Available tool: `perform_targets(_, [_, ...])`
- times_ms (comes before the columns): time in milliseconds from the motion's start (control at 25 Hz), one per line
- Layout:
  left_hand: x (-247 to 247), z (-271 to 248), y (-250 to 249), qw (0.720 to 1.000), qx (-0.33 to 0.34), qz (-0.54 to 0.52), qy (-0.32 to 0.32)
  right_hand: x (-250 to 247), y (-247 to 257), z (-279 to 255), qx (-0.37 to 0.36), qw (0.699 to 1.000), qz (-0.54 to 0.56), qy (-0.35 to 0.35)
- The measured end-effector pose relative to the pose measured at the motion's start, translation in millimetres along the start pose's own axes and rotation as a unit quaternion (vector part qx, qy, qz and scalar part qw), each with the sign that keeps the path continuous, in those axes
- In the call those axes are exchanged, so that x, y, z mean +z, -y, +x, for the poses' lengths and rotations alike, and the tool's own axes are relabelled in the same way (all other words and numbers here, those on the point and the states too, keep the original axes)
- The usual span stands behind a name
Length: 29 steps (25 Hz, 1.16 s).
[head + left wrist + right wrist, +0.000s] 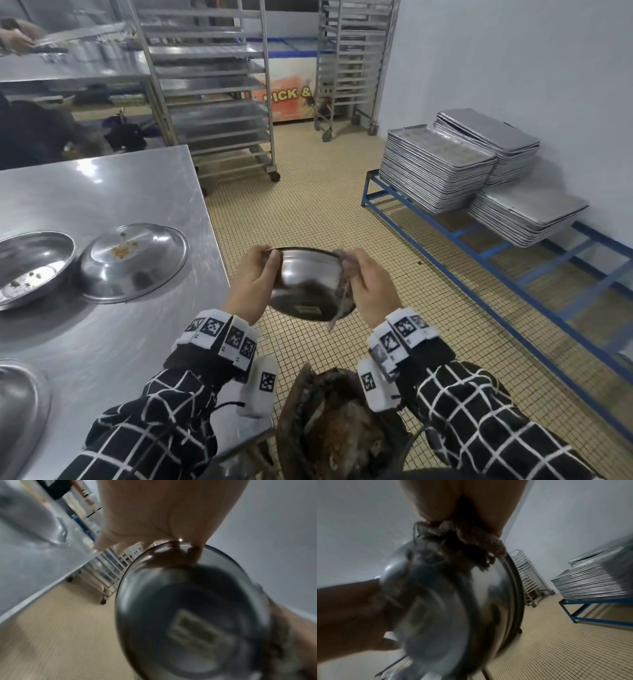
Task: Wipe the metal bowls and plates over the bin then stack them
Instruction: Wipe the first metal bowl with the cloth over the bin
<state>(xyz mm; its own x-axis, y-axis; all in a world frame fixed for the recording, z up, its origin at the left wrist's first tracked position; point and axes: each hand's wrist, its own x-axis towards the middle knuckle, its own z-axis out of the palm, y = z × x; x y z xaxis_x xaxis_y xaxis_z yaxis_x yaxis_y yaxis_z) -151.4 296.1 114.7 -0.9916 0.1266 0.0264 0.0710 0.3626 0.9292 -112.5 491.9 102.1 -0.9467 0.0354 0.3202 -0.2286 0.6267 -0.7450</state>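
Observation:
I hold a metal bowl (310, 282) tilted away from me, its labelled base toward me, above and just beyond the bin (337, 428) of food scraps. My left hand (255, 274) pinches the bowl's left rim, thumb on the outside. My right hand (364, 284) grips a dirty brown-grey cloth (344, 270) against the right rim, and a frayed strand hangs down. The left wrist view shows the bowl (193, 618) base with its label. The right wrist view shows the cloth (464, 545) bunched on the bowl (453, 601) rim. On the steel table (120, 192) lie a soiled plate (29, 265) and an upside-down plate (135, 262) with crumbs.
Another metal dish (19, 407) sits at the table's near left edge. Stacked baking trays (445, 168) rest on a blue frame (513, 270) at right. Wheeled tray racks (219, 102) stand behind on the tiled floor. Another person's hand (17, 36) shows at the far left.

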Motion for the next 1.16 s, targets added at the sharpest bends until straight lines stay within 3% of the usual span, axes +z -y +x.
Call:
perform_targets(120, [-3, -2, 5, 0.999, 0.040, 0.032, 0.014, -18, -6, 9, 0.087, 0.994, 0.067, -0.003])
perform_targets(320, [8, -2, 5, 0.999, 0.026, -0.018, -0.030, -15, -14, 7, 0.092, 0.985, 0.028, -0.143])
perform_targets(480, [12, 3, 0, 0.991, -0.033, -0.098, -0.083, 12, -12, -17, 0.101, 0.989, 0.061, -0.088])
perform_targets(600, [18, 3, -8, 0.988, -0.032, -0.124, -0.084, 42, -2, -34, 0.009, 0.999, 0.000, -0.035])
perform_targets(680, [19, -1, -13, 0.988, -0.034, -0.127, -0.083, 49, 3, -33, -0.069, 0.996, -0.020, -0.045])
perform_targets(760, [19, -4, -14, 0.987, -0.031, -0.142, -0.071, 43, 5, -18, -0.093, 0.993, -0.034, -0.057])
perform_targets(880, [16, -11, -22, 0.986, -0.041, -0.154, -0.059, 22, 5, 8, -0.004, 0.996, -0.010, -0.087])
perform_targets(1000, [11, -7, -21, 0.979, -0.048, -0.171, -0.097, 11, -6, 4, 0.099, 0.987, 0.082, -0.100])
perform_targets(1080, [9, -4, -20, 0.975, -0.062, -0.179, -0.113, 20, -8, -12, 0.073, 0.992, 0.064, -0.085])
perform_targets(1160, [7, -4, -20, 0.974, -0.073, -0.177, -0.124, 40, -2, -25, 0.002, 0.997, 0.021, -0.070])
